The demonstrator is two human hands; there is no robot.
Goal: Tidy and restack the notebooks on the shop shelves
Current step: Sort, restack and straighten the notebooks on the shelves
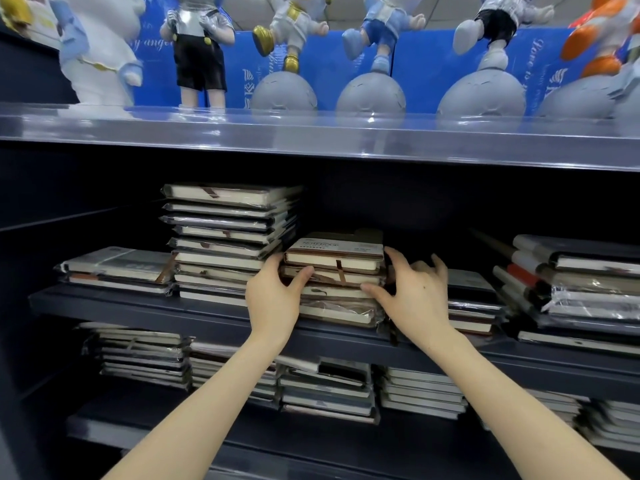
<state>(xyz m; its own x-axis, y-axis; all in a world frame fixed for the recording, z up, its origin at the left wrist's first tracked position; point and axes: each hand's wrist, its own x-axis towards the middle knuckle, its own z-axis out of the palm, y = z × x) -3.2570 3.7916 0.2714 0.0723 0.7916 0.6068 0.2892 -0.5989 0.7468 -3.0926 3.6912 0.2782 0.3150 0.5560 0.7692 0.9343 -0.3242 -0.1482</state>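
Fingers (398,259) of both hands close on a short stack of brown notebooks (337,268) on the middle shelf (138,303) of a shop display, a taller pile (225,233) just beside it on the left and lower piles (471,306) on the right. The left hand (273,299) wraps the stack's left side with its thumb on the page edges; the right hand (415,299) hooks a finger over the top right corner, thumb low on the front. The covers look stiff and each book is sealed in shiny film, so the layers will likely slide on one another and a grip on the top book alone could shed the rest. Several together should be fairly heavy but not fragile. The safer hold is probably low on both short sides, squeezing inward, thumbs squaring the front. A brown strap (341,271) hanging over the page edges and loose film at the bottom right could snag. More piles (329,386) fill the shelf below; figurines (201,46) stand above
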